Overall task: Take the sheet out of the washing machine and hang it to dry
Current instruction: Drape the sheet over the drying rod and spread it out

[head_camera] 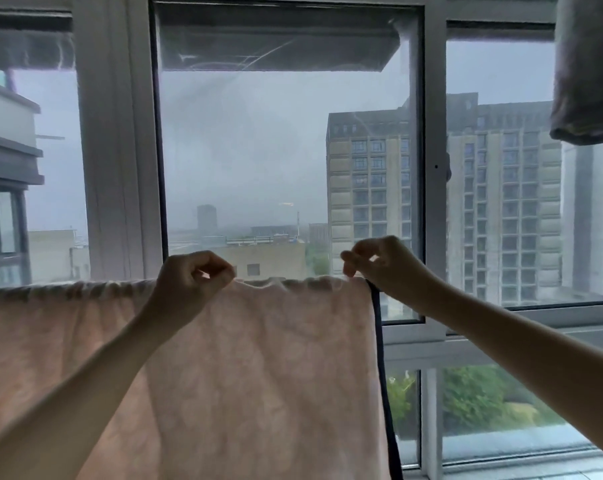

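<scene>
- A neighbouring building [9, 161] shows through the glass at the far left, under a grey, hazy sky.
- The pink sheet [258, 375] hangs draped in front of the window frame [120, 168]. Its top fold runs level from the left edge of the view to the right hand, and its cloth falls below the bottom of the view. What carries the fold is hidden by the cloth.
- The left hand [192, 278] is raised at the top fold near the sheet's middle. Its grip is clamped on the fold, with the fingers curled and pinching the cloth against the thumb.
- The right hand [379, 268] is at the sheet's top right corner. Its grip is likewise pinched on the cloth there.
- A dark border [383, 375] runs down the sheet's right side from that corner.
- A tall block of flats [372, 185] stands outside behind the right hand, with green trees [476, 396] lower down.
- A grey cloth [587, 81] hangs at the upper right, well apart from the sheet.
</scene>
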A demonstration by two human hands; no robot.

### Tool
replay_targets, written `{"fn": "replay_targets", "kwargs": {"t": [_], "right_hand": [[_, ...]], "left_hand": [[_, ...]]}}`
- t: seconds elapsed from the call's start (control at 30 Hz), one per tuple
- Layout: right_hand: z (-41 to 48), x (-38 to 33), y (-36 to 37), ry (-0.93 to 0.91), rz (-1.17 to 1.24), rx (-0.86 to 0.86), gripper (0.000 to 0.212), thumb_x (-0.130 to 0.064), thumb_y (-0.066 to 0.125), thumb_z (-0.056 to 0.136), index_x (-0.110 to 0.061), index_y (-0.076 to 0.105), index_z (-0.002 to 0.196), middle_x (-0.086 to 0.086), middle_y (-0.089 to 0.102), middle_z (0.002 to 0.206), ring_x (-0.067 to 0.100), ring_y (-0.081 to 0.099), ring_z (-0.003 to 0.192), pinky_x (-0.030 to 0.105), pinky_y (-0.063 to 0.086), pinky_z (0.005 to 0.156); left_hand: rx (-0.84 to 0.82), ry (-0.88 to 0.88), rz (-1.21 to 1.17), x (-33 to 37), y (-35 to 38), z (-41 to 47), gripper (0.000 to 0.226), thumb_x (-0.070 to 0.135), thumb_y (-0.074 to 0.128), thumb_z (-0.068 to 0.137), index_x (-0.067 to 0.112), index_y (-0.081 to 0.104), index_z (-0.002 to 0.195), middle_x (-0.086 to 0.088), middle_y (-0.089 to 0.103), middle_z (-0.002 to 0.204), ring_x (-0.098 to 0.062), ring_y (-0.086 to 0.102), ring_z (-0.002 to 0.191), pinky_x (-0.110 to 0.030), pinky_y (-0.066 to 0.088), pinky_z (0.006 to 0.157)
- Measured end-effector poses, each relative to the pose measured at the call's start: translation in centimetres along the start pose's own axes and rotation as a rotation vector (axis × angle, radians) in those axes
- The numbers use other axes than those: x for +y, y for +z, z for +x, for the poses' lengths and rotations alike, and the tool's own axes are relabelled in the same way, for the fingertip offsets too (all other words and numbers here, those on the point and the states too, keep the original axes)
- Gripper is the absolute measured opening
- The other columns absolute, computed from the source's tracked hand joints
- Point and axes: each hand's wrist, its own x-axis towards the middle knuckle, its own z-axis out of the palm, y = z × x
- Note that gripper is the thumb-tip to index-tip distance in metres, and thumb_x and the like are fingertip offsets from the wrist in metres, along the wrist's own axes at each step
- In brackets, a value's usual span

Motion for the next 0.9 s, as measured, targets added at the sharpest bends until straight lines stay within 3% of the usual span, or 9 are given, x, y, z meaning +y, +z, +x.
{"fn": "replay_targets", "kwargs": {"t": [0.17, 0.27, 0.37, 0.47, 0.53, 0.63, 0.73, 0.83, 0.9], "right_hand": [[1.2, 1.3, -0.8, 0.026, -0.092, -0.154, 0.009, -0.012, 0.062, 0.089, -0.015, 0.071, 0.088, -0.001, 0.07, 0.087, 0.01, 0.065, 0.08, 0.02, 0.052, 0.075], [1.2, 1.7, -0.7, 0.073, -0.188, -0.35, 0.025, -0.024, 0.057, 0.094, -0.002, 0.068, 0.087, -0.001, 0.059, 0.071, 0.01, 0.052, 0.062, 0.023, 0.041, 0.058], [1.6, 1.5, -1.0, 0.136, -0.178, -0.391, 0.04, -0.031, 0.058, 0.091, 0.003, 0.058, 0.072, 0.005, 0.039, 0.062, 0.015, 0.034, 0.056, 0.032, 0.025, 0.057], [1.7, 1.2, -1.2, 0.17, -0.135, -0.428, 0.036, -0.03, 0.058, 0.092, -0.003, 0.059, 0.07, 0.001, 0.033, 0.058, 0.01, 0.029, 0.049, 0.029, 0.022, 0.051], [1.7, 1.2, -1.3, 0.186, -0.129, -0.393, 0.038, -0.026, 0.058, 0.094, 0.006, 0.061, 0.073, 0.0, 0.033, 0.053, 0.004, 0.027, 0.04, 0.02, 0.022, 0.042], [1.6, 1.7, -1.4, 0.156, -0.199, -0.292, 0.038, -0.02, 0.058, 0.094, 0.012, 0.062, 0.074, 0.002, 0.037, 0.051, 0.004, 0.03, 0.037, 0.017, 0.025, 0.042], [1.1, 1.6, -1.1, 0.108, -0.263, -0.145, 0.032, -0.018, 0.056, 0.095, 0.006, 0.067, 0.078, 0.007, 0.054, 0.059, 0.008, 0.041, 0.047, 0.023, 0.035, 0.05], [0.7, 0.7, -1.3, 0.095, -0.12, 0.134, 0.027, -0.019, 0.053, 0.097, 0.001, 0.069, 0.088, 0.015, 0.068, 0.076, 0.022, 0.06, 0.061, 0.03, 0.048, 0.06], [0.3, -0.4, -1.5, 0.066, -0.015, 0.232, 0.025, -0.021, 0.053, 0.097, -0.004, 0.069, 0.09, 0.013, 0.07, 0.08, 0.027, 0.067, 0.075, 0.039, 0.054, 0.071]], "left_hand": [[-0.072, 0.04, 0.173, -0.1, 0.2, 0.6, 0.008, 0.014, 0.074, 0.08, 0.02, 0.075, 0.075, 0.009, 0.07, 0.073, -0.004, 0.062, 0.069, -0.024, 0.05, 0.065], [-0.123, 0.11, 0.311, 0.0, 0.5, 0.8, 0.014, 0.037, 0.069, 0.082, 0.026, 0.073, 0.075, 0.012, 0.067, 0.075, -0.003, 0.059, 0.069, -0.028, 0.046, 0.066], [-0.248, 0.079, 0.394, -0.1, 0.9, 0.9, 0.051, 0.065, 0.043, 0.079, 0.024, 0.073, 0.076, 0.008, 0.068, 0.072, -0.008, 0.063, 0.071, -0.033, 0.052, 0.07], [-0.298, 0.018, 0.331, -0.2, 1.1, 1.1, 0.042, 0.061, 0.049, 0.08, 0.026, 0.073, 0.076, 0.009, 0.071, 0.071, -0.008, 0.066, 0.073, -0.036, 0.053, 0.076], [-0.271, 0.03, 0.262, -0.1, 1.2, 1.4, 0.017, 0.04, 0.064, 0.086, 0.029, 0.074, 0.076, 0.013, 0.072, 0.074, -0.004, 0.066, 0.077, -0.036, 0.054, 0.08], [-0.227, 0.028, 0.224, 0.1, 1.3, 1.3, 0.014, 0.02, 0.067, 0.088, 0.027, 0.074, 0.077, 0.014, 0.072, 0.076, -0.004, 0.066, 0.081, -0.034, 0.052, 0.083], [-0.191, -0.01, 0.111, 0.3, 1.3, 1.0, 0.014, 0.02, 0.065, 0.09, 0.026, 0.073, 0.081, 0.014, 0.071, 0.076, -0.002, 0.065, 0.083, -0.028, 0.051, 0.079], [-0.104, -0.036, -0.066, 0.9, 1.1, 0.7, 0.016, 0.016, 0.063, 0.091, 0.021, 0.073, 0.08, 0.012, 0.072, 0.076, 0.004, 0.062, 0.071, -0.01, 0.044, 0.064], [-0.053, -0.061, -0.142, 1.3, 1.1, 0.6, 0.014, 0.011, 0.062, 0.09, 0.012, 0.073, 0.082, 0.001, 0.071, 0.073, 0.001, 0.059, 0.065, -0.011, 0.043, 0.06]]}}
